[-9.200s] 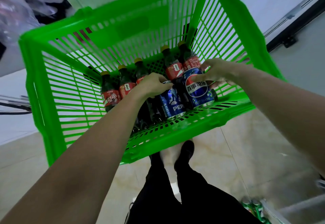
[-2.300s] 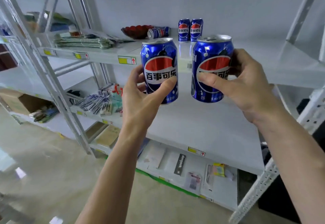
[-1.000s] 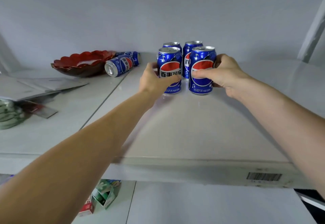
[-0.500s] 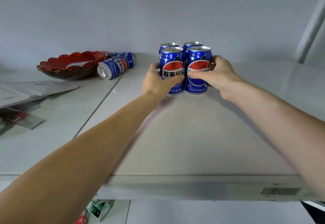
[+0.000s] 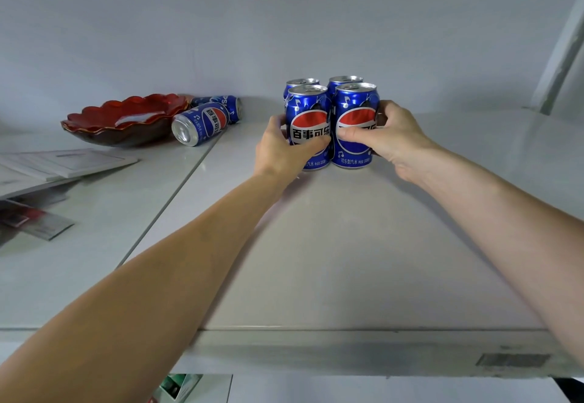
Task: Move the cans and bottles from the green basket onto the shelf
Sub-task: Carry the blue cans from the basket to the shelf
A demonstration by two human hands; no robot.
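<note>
Two blue Pepsi cans stand upright side by side on the white shelf (image 5: 331, 260), touching each other. My left hand (image 5: 281, 149) is wrapped around the left front can (image 5: 308, 108). My right hand (image 5: 388, 137) grips the right front can (image 5: 355, 102). Directly behind them stand two more upright Pepsi cans, the back left can (image 5: 301, 82) and the back right can (image 5: 344, 80), mostly hidden. The green basket is out of view.
Two Pepsi cans lie on their sides at the back left, the nearer one (image 5: 202, 122) and the farther one (image 5: 226, 103), next to a red scalloped bowl (image 5: 126, 118). Papers (image 5: 63, 162) lie on the left. A metal shelf upright (image 5: 559, 45) rises at the far right.
Both hands have pushed the two front cans slightly further back, up against the rear pair. Both hands still hold their cans.
</note>
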